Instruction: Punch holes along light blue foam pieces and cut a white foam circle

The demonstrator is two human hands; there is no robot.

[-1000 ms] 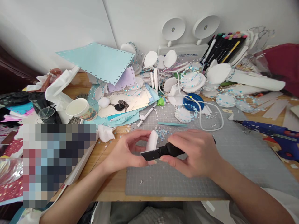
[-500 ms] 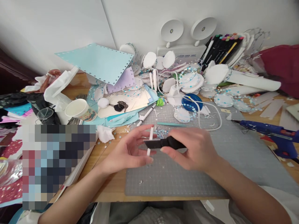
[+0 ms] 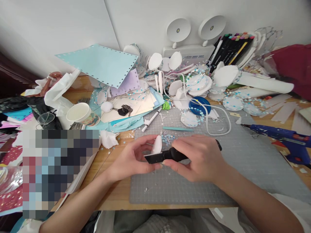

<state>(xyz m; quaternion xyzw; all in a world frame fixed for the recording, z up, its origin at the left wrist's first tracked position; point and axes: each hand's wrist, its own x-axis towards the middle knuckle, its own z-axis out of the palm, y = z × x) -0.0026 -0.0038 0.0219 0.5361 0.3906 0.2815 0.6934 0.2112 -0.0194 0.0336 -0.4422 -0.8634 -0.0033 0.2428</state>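
Observation:
My right hand [image 3: 200, 157] is closed around the black handle of a utility knife [image 3: 156, 157], whose dark blade points left. Between the thumb and fingers of my left hand [image 3: 136, 155] is a thin white foam disc [image 3: 157, 145], tilted so part of its face shows. The blade lies across the disc's lower edge, close to my left thumb; whether it touches the disc I cannot tell. Both hands are above the grey cutting mat [image 3: 182, 187]. Small blue star-shaped bits [image 3: 168, 139] lie on the mat just beyond the disc.
A blue glue gun [image 3: 279, 134] lies at the right. White discs with blue star garlands [image 3: 198, 84] are heaped at the back, near a double lamp [image 3: 178, 30]. A white cable [image 3: 229, 124] loops across the mat. A paper cup [image 3: 91, 118] stands at the left.
The white disc has turned from nearly edge-on to showing its face. The knife blade has moved slightly left and down, and my left fingers have shifted around the disc.

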